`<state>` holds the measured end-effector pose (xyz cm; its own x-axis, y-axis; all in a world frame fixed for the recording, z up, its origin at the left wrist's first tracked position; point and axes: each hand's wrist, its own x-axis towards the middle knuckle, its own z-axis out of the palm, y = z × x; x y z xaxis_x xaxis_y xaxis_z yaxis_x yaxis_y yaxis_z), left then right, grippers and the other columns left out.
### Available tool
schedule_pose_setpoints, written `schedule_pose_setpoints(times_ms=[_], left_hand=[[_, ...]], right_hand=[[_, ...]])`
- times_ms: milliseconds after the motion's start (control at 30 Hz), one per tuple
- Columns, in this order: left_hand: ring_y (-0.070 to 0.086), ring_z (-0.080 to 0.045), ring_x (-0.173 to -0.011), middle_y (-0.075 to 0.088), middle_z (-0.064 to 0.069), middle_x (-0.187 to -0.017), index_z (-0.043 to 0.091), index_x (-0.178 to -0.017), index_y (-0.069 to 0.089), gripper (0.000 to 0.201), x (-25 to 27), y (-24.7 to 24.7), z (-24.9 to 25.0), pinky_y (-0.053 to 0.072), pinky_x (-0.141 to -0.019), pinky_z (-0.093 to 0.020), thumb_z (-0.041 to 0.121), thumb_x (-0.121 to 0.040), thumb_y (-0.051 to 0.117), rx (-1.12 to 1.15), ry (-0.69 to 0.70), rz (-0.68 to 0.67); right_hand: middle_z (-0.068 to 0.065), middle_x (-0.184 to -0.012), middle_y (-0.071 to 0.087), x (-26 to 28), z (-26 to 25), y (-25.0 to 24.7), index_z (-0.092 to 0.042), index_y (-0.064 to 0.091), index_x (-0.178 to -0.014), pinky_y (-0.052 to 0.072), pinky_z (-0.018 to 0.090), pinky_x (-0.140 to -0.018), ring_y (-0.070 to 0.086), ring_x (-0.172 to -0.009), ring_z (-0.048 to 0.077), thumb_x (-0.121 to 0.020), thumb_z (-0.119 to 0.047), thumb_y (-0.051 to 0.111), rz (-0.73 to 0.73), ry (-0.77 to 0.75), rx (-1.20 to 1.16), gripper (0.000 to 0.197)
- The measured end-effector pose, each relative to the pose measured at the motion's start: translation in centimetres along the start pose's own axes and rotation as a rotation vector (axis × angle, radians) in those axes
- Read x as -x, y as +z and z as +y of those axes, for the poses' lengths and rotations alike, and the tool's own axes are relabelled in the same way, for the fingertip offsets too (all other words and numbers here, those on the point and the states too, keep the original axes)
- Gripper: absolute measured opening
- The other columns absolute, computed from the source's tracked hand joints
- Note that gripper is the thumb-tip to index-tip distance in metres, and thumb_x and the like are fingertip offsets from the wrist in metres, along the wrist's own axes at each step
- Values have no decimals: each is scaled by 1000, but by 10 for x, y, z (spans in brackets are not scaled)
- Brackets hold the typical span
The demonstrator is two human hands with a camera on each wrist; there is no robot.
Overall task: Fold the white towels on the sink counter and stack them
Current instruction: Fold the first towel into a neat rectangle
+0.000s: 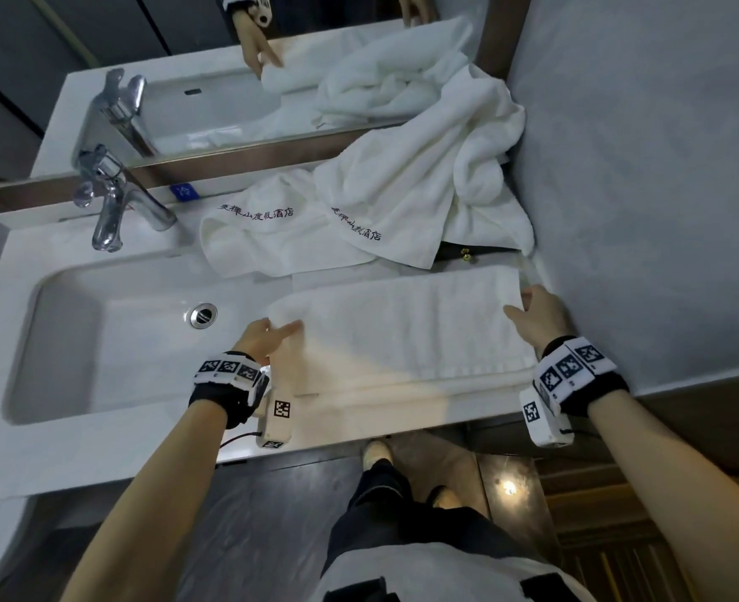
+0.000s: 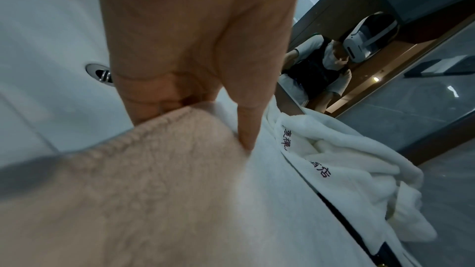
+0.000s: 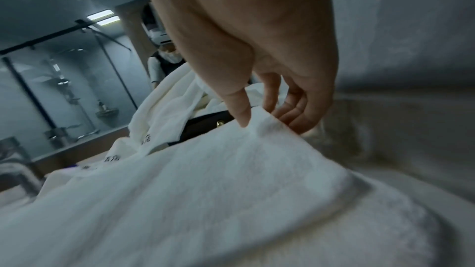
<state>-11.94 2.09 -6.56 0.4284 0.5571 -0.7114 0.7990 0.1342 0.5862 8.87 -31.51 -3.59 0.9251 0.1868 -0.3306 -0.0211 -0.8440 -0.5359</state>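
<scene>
A white towel, folded into a long band, lies flat on the white counter near its front edge, right of the basin. My left hand pinches its left end, thumb on top and the other fingers under the cloth. My right hand pinches the far right corner, thumb on top of the towel and fingers curled behind the edge. Two unfolded towels with dark embroidered lettering lie behind it, one crumpled by the tap, one heaped against the mirror.
The sink basin with its drain lies to the left, with a chrome tap behind it. A mirror runs along the back. A grey wall closes the right side. A dark box shows under the heaped towel.
</scene>
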Motion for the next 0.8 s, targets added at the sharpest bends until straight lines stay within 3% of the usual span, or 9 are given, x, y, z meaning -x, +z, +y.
schedule_pose_setpoints(times_ms=[67, 167, 333, 433, 533, 600, 667, 700, 800], left_hand=[[59, -32, -106, 59, -17, -110, -3, -111, 54, 50, 1, -1, -5, 48, -95, -43, 33, -82, 70, 20, -11, -38], [56, -26, -89, 52, -12, -94, 9, -90, 49, 33, 5, -5, -10, 49, -80, -35, 34, -81, 70, 60, -18, -101], [56, -25, -89, 53, -13, -98, 9, -104, 50, 31, 15, -7, -13, 46, -85, -35, 32, -88, 63, 70, -16, -161], [64, -21, -87, 66, -10, -102, 3, -114, 55, 34, 24, -3, -13, 51, -75, -31, 27, -90, 60, 114, 9, -174], [67, -18, -89, 66, -12, -113, 8, -110, 58, 28, 30, 1, -12, 53, -68, -30, 27, -89, 61, 196, -6, -178], [64, -24, -103, 62, -14, -122, 5, -125, 52, 46, 34, 2, -14, 53, -83, -38, 29, -87, 63, 229, -43, -183], [54, -30, -121, 53, -14, -135, 5, -142, 33, 71, 36, 3, -19, 46, -100, -46, 30, -85, 67, 242, -94, -181], [52, -30, -123, 51, -13, -137, 6, -144, 29, 75, 38, 4, -20, 47, -99, -46, 29, -84, 68, 250, -109, -193], [62, -24, -97, 63, -11, -116, 1, -137, 40, 61, 45, 9, -20, 54, -70, -31, 24, -86, 66, 269, -125, -204]], right_hand=[[22, -119, 60, 8, 4, 4, 0, 52, -117, 47, 44, -90, 57, -108, 38, -87, -18, 62, 44, 24, -7, 36], [24, -124, 55, 18, 14, 9, 6, 48, -119, 46, 43, -92, 54, -112, 39, -91, -27, 57, -50, 101, 26, 45], [26, -125, 55, 21, 22, 9, 9, 48, -121, 47, 46, -93, 53, -114, 40, -89, -28, 59, -79, 122, 63, 50], [26, -127, 54, 22, 21, 9, 10, 44, -124, 46, 46, -95, 53, -115, 39, -88, -27, 62, -97, 121, 40, 55], [22, -124, 57, 25, 22, 8, 6, 47, -125, 48, 44, -94, 57, -111, 36, -86, -28, 65, -168, 101, 20, 55], [22, -125, 54, 31, 22, 8, 3, 49, -125, 47, 43, -95, 54, -111, 36, -84, -26, 66, -147, 48, 79, 53], [22, -128, 47, 37, 23, 8, 0, 48, -126, 43, 39, -98, 49, -115, 36, -83, -21, 68, -109, 5, 116, 52], [23, -130, 43, 40, 23, 8, -1, 46, -128, 40, 38, -98, 46, -117, 36, -82, -18, 69, -105, -2, 114, 54], [23, -132, 45, 43, 26, 7, -1, 40, -129, 41, 41, -100, 45, -120, 37, -77, -15, 74, -108, 12, 121, 63]])
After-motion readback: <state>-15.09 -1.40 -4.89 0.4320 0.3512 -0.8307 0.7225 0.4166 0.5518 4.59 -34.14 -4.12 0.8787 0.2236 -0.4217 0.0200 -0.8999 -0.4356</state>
